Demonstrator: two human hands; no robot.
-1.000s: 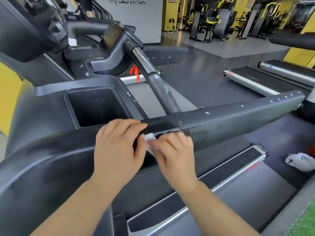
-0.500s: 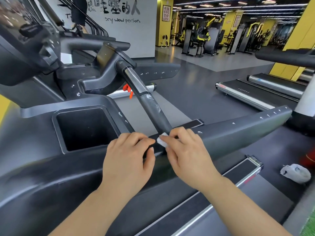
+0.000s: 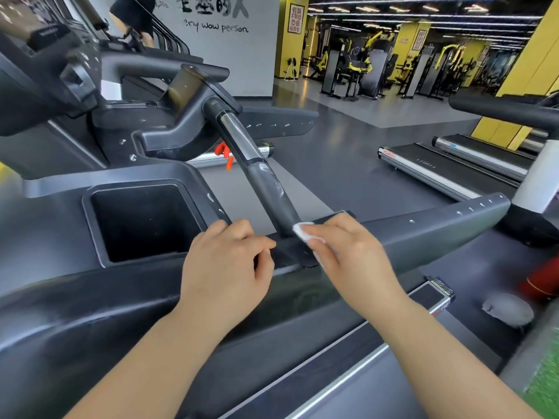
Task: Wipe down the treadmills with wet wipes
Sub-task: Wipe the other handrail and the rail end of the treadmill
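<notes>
A dark grey treadmill fills the view, with its side rail (image 3: 423,237) running to the right and a round handlebar (image 3: 260,179) rising from it. My right hand (image 3: 348,258) holds a small white wet wipe (image 3: 301,230) against the rail at the foot of the handlebar. My left hand (image 3: 223,267) rests on the rail just left of it, fingers loosely bent, holding nothing. A small gap separates the two hands.
A deep square cup well (image 3: 142,222) opens left of my hands. The console (image 3: 36,71) stands at upper left. Other treadmills (image 3: 438,167) lie to the right. A white bag (image 3: 508,309) and a red object (image 3: 541,279) sit on the floor.
My right hand has slid the wipe to the right along the rail, away from my left hand. The view has tilted upward.
</notes>
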